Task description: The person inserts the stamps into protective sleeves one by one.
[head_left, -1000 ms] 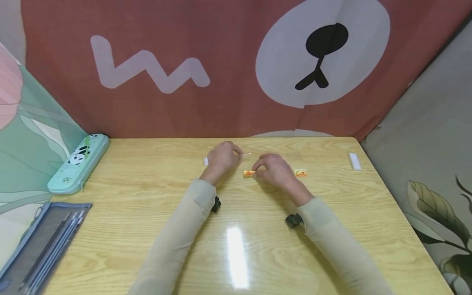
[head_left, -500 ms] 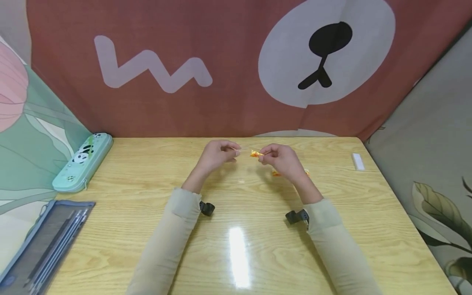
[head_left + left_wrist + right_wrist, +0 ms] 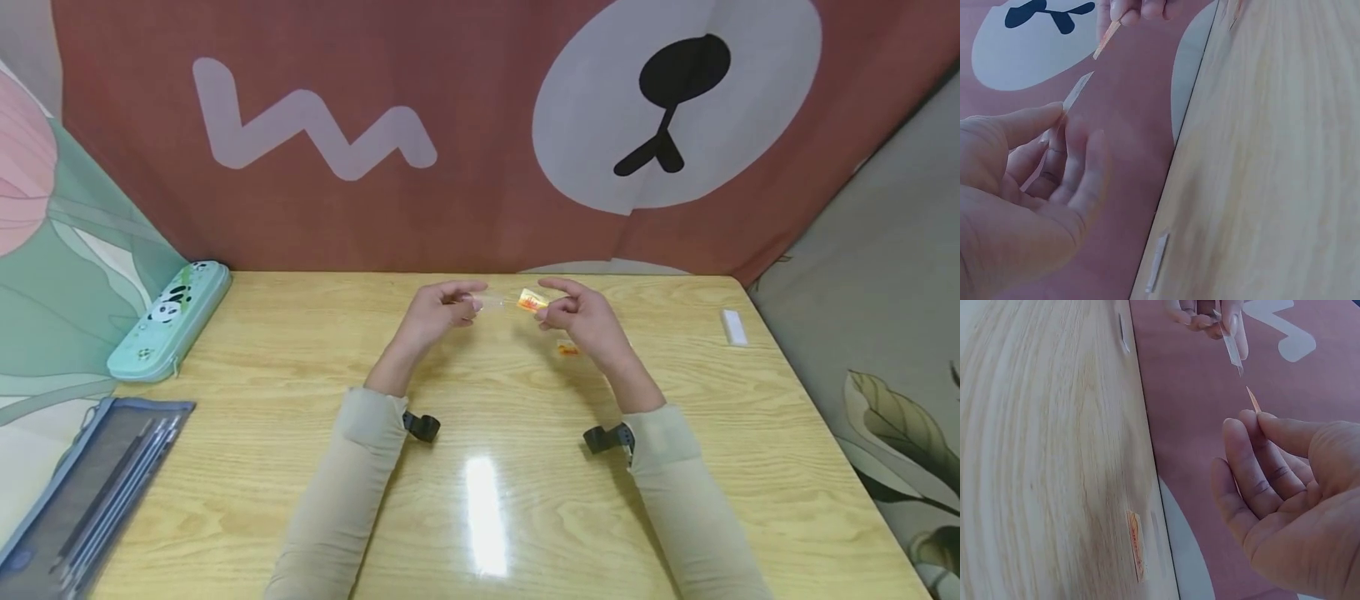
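Note:
Both hands are raised over the table's far edge, facing each other. In the head view my left hand [image 3: 437, 315] pinches a narrow clear strip [image 3: 491, 302] between thumb and finger, its free end pointing right. My right hand [image 3: 588, 323] pinches a small flat orange-and-yellow printed strip [image 3: 532, 300], pointing left. A small gap separates the two strips in the right wrist view, where the orange strip [image 3: 1252, 399] appears edge-on. Another orange printed strip [image 3: 1135, 545] lies on the table, below the right hand. A small white piece [image 3: 1157, 262] lies near the edge beside the left hand.
A mint panda pencil case [image 3: 171, 321] and a mesh pouch [image 3: 112, 492] with several pencils lie at the left. A white block [image 3: 734, 327] sits near the right edge. Behind the table hangs a red cloth [image 3: 465, 225] with a bear print.
My right hand has lifted the orange strip off the table and turned its printed face into view. My left hand has brought the clear strip up opposite it.

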`<act>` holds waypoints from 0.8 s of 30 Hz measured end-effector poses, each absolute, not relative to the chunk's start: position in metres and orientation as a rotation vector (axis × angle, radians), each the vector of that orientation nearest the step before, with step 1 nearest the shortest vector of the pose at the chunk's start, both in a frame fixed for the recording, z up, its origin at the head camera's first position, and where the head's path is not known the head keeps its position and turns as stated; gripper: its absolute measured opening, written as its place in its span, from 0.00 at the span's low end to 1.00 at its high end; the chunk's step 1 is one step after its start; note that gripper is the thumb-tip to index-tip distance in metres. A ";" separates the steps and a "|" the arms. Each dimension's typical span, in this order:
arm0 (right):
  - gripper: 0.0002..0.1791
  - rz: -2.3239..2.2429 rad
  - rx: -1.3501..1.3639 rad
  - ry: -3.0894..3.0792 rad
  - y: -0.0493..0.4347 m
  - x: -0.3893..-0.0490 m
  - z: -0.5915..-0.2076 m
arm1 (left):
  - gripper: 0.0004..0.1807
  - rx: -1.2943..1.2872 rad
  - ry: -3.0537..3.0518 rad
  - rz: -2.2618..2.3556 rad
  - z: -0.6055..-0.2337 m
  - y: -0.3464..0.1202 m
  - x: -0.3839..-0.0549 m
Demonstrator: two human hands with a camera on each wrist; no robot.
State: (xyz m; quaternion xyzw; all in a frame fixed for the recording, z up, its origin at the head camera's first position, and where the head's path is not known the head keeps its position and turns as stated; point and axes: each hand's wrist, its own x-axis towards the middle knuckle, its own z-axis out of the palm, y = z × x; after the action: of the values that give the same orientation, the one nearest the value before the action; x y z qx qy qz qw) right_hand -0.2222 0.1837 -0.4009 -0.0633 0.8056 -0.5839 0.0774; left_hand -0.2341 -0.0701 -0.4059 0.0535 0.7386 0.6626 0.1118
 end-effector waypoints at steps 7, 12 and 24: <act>0.18 -1.747 -0.150 2.367 0.186 -0.222 -0.404 | 0.23 0.123 2.012 2.038 -0.410 -0.066 -0.233; 0.17 -1.798 -0.142 2.357 0.188 -0.222 -0.405 | 0.23 0.106 1.983 2.046 -0.409 -0.063 -0.230; 0.16 -1.830 -0.098 2.349 0.182 -0.224 -0.404 | 0.17 0.039 1.949 2.085 -0.413 -0.061 -0.226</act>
State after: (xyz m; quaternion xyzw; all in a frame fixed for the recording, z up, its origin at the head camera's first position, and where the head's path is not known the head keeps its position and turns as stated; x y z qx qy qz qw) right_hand -0.2236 0.1816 -0.4044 -0.0329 0.7858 -0.6123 0.0809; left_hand -0.2263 -0.0614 -0.4128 0.0135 0.6758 0.7229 0.1433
